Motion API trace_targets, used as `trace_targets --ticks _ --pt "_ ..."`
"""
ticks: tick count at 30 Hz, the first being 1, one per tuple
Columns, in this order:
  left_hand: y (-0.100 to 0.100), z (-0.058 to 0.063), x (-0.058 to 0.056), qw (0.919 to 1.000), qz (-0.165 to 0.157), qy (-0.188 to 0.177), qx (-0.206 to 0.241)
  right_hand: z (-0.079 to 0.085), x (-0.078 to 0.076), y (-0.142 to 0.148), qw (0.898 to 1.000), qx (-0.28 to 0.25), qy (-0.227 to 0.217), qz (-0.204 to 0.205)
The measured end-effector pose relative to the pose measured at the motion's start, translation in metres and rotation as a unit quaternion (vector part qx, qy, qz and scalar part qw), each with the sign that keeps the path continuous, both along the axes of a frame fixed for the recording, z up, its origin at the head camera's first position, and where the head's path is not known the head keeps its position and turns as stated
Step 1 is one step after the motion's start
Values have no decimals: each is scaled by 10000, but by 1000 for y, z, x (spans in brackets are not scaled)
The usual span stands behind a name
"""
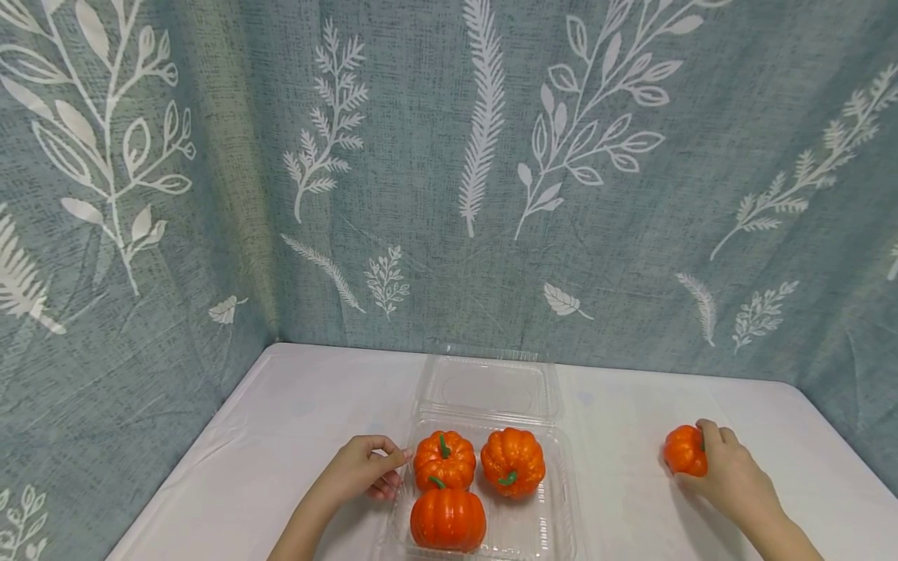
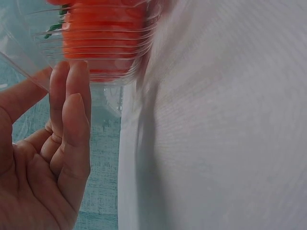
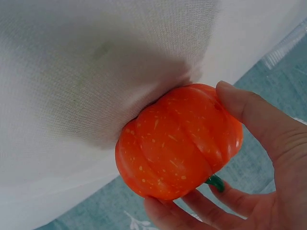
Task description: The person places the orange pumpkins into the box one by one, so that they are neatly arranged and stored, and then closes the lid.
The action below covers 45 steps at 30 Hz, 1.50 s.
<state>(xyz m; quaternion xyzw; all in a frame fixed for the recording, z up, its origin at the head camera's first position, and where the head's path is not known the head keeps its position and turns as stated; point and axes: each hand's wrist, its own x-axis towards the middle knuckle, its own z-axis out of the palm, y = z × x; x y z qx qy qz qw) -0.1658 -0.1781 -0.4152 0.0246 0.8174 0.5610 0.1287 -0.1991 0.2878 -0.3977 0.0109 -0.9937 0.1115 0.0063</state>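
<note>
My left hand (image 1: 368, 467) is at the left rim of a clear plastic clamshell container (image 1: 564, 499), pinching its edge between thumb and fingers (image 2: 74, 120). Three small orange toy pumpkins sit inside: one at the back left (image 1: 444, 461), one at the back right (image 1: 514, 460) tipped with its green stem toward me, and one at the front left (image 1: 447, 520). Far to the right, my right hand (image 1: 733, 475) grips another orange pumpkin (image 3: 180, 143), thumb on one side and fingers on the other. Its green stem (image 3: 216, 182) points toward the palm.
The container's lid (image 1: 484, 387) lies folded back behind it. A white cloth (image 1: 309, 397) covers the table. Blue-green curtains (image 1: 421, 195) with white leaf patterns hang behind the table and at its sides.
</note>
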Motion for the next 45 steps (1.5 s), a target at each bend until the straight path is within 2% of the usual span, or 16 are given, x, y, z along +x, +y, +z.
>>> trace_targets --ticks 11,26,45 --pt "1 2 -1 10000 -7 16 -7 0 1 0 9997 32 251 40" --pt "2 2 -1 10000 9 -23 26 -3 -2 3 9998 -7 -23 -182" --pt "2 2 0 10000 42 -60 10 -5 -3 5 9997 -56 22 -229"
